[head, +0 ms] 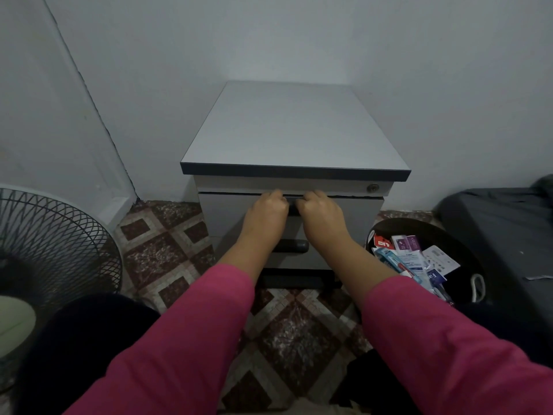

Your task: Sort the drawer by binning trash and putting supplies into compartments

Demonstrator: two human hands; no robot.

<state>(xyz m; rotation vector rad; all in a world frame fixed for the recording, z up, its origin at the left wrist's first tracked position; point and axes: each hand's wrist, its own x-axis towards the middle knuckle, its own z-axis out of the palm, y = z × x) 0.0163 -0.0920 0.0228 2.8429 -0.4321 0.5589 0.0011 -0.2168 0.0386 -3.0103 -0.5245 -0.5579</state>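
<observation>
A grey drawer cabinet (pixel 294 130) stands against the wall on the tiled floor. Its top drawer (pixel 353 214) is shut or nearly shut, so its contents are hidden. My left hand (pixel 264 212) and my right hand (pixel 321 215) sit side by side at the middle of the drawer front, fingers curled over the dark handle (pixel 292 206) at its upper edge. A black trash bin (pixel 434 232) to the right of the cabinet holds several wrappers and packets (pixel 414 259).
A second dark handle (pixel 294 246) shows on the drawer below. A keyhole lock (pixel 373 187) sits at the cabinet's top right. A wire fan guard (pixel 51 244) stands at left, a dark cloth-covered object (pixel 508 235) at right. Patterned tiles (pixel 167 250) lie between.
</observation>
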